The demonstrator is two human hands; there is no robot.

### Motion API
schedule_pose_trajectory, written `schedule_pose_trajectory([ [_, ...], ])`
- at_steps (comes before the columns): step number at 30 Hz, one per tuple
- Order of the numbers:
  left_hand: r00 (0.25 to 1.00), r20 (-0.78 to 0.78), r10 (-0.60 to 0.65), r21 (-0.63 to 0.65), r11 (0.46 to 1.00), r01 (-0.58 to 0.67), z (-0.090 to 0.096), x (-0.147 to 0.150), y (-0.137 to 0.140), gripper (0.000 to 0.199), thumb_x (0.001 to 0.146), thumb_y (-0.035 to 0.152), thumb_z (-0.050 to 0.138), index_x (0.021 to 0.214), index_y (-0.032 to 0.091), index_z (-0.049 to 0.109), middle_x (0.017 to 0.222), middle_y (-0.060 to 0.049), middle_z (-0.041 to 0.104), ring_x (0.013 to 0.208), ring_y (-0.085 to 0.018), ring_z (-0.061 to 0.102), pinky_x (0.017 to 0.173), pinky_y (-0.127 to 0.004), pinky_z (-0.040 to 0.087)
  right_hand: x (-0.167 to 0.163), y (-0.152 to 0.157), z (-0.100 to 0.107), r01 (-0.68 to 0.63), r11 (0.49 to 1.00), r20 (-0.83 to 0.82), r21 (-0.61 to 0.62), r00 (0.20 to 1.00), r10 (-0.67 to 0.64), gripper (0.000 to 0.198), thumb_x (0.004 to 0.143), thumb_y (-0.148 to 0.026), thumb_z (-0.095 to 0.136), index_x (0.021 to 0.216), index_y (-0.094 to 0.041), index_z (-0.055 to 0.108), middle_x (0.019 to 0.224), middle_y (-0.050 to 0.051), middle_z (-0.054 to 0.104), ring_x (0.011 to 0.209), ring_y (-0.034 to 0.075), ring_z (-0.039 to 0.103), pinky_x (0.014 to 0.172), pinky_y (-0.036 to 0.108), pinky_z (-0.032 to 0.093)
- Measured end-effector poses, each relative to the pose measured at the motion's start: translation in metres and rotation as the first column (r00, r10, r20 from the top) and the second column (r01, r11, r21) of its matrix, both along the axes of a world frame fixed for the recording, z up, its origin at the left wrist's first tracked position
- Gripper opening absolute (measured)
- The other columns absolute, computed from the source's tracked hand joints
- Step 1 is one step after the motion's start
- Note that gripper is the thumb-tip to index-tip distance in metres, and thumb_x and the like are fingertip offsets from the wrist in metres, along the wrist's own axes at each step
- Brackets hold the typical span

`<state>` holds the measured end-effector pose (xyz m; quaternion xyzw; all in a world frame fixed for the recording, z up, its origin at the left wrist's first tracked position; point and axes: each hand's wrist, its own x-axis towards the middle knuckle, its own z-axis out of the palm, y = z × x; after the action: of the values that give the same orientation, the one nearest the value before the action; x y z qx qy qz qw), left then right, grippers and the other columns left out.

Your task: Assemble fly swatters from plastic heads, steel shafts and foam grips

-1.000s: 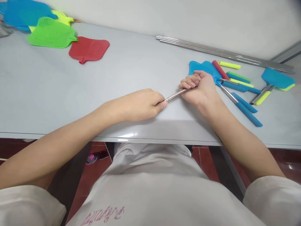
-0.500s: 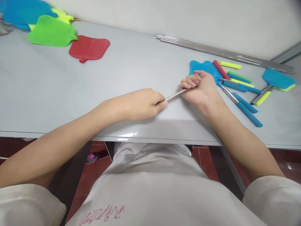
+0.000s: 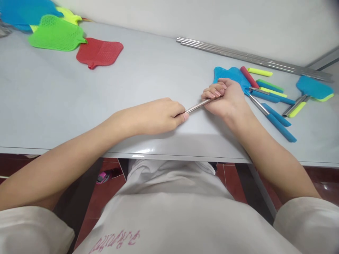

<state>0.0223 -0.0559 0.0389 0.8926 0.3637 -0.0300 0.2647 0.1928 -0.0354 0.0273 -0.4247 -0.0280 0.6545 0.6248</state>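
in the head view, little differs from a second ago: both hands keep the same grip on a slim metal rod (image 3: 198, 106), and the whole scene has slid slightly within the frame, the paddles at the left sitting a touch higher. the left hand (image 3: 168, 114) pinches the rod's near end between thumb and curled fingers; the right hand (image 3: 227, 97), palm turned up, has its fingers folded around the other end. the rod slants between them over the table (image 3: 148, 70), rising toward the right.

the table's front edge runs just before the person's shirt (image 3: 174, 218), with both forearms crossing it. a white wall (image 3: 148, 17) closes off the back. the widest bare stretch lies left of and beyond the left hand, up to a red paddle (image 3: 99, 53).

that paddle lies beside a green paddle (image 3: 57, 33), with yellow and blue ones behind. a bundle of steel tubes (image 3: 238, 53) lies along the wall. the right side is crowded: a blue paddle (image 3: 225, 73) sits right behind the right hand and partly hidden by it, then a red sleeve (image 3: 249, 77), blue handles (image 3: 282, 127) and another blue paddle farther right.
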Motion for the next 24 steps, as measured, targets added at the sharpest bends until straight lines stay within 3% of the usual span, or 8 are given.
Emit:
schedule_pose_trajectory([
  [8, 1.000, -0.005, -0.008, 0.003, 1.000, 0.008, -0.0001, -0.0009, 0.0006, 0.035, 0.082, 0.043, 0.031, 0.063, 0.019, 0.047, 0.057, 0.000, 0.051, 0.047, -0.011, 0.043, 0.047, -0.025, 0.027, 0.0002, 0.0005, -0.0006, -0.008, 1.000, -0.057, 0.004, 0.998, 0.008, 0.030, 0.077, -0.015, 0.032, 0.056, -0.020, 0.011, 0.038, -0.008, 0.012, 0.031, 0.005, 0.015, 0.031, 0.018, 0.020],
  [24, 1.000, -0.024, 0.008, -0.023, 1.000, -0.008, 0.0007, -0.0022, 0.0009, 0.036, 0.081, 0.046, 0.031, 0.065, 0.020, 0.050, 0.057, -0.001, 0.053, 0.047, -0.012, 0.044, 0.048, -0.027, 0.028, 0.0018, 0.0013, -0.0046, -0.066, 0.997, 0.087, 0.038, 0.994, 0.063, 0.034, 0.078, -0.014, 0.034, 0.052, -0.019, 0.012, 0.039, -0.007, 0.013, 0.031, 0.004, 0.017, 0.032, 0.018, 0.022],
])
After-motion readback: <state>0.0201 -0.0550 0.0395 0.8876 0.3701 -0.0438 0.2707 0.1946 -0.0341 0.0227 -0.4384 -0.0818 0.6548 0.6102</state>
